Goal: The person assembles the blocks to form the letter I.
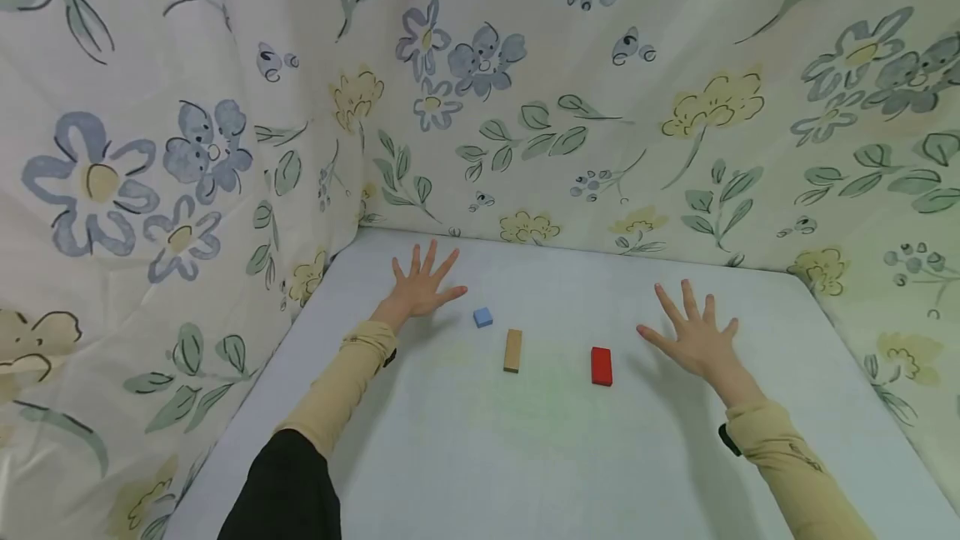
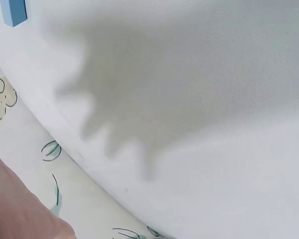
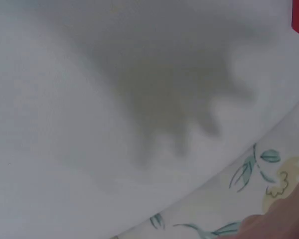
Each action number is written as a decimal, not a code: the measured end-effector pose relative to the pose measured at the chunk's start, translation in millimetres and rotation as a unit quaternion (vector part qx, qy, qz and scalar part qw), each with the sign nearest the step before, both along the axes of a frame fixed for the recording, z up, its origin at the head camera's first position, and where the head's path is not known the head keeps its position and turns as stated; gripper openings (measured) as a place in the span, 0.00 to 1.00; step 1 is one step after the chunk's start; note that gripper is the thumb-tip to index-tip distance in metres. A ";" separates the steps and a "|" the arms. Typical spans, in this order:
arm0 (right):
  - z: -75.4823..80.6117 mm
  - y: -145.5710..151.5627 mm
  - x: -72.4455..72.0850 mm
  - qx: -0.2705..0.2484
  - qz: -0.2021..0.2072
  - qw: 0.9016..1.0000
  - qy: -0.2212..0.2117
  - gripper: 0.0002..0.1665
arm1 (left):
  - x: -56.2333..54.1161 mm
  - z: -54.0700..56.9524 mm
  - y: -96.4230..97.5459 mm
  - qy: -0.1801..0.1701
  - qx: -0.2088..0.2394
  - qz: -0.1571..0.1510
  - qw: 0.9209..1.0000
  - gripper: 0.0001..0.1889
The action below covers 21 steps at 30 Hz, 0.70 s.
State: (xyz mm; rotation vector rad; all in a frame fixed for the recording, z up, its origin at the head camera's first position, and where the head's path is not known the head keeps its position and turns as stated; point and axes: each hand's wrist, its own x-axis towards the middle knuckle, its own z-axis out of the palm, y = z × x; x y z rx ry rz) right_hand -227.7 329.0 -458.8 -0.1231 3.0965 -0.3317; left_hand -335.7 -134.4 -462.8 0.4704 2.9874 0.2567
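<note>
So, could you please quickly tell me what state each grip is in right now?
Left grip: open, spread wide, holding nothing; nearest the blue block.
Right grip: open, spread wide, holding nothing; nearest the red block.

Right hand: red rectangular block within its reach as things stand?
Likely yes. The right hand, fingers spread and holding nothing, hovers over the white tabletop, with the red rectangular block off its thumb side. Nothing shows between them; the tan rectangular block lies beyond the red one.
</note>
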 end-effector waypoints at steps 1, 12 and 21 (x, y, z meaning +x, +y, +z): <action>-0.7 -1.5 0.4 0.002 0.004 1.000 -0.001 0.53 | 0.5 0.3 0.1 0.000 0.001 -0.002 1.000 0.43; -9.0 -21.3 9.7 -0.003 0.041 0.999 -0.002 0.52 | 12.5 6.0 11.3 -0.002 0.035 -0.061 0.998 0.42; -18.4 -31.4 16.6 -0.009 0.071 0.997 0.005 0.52 | 28.9 1.5 28.7 -0.006 0.037 -0.123 0.992 0.41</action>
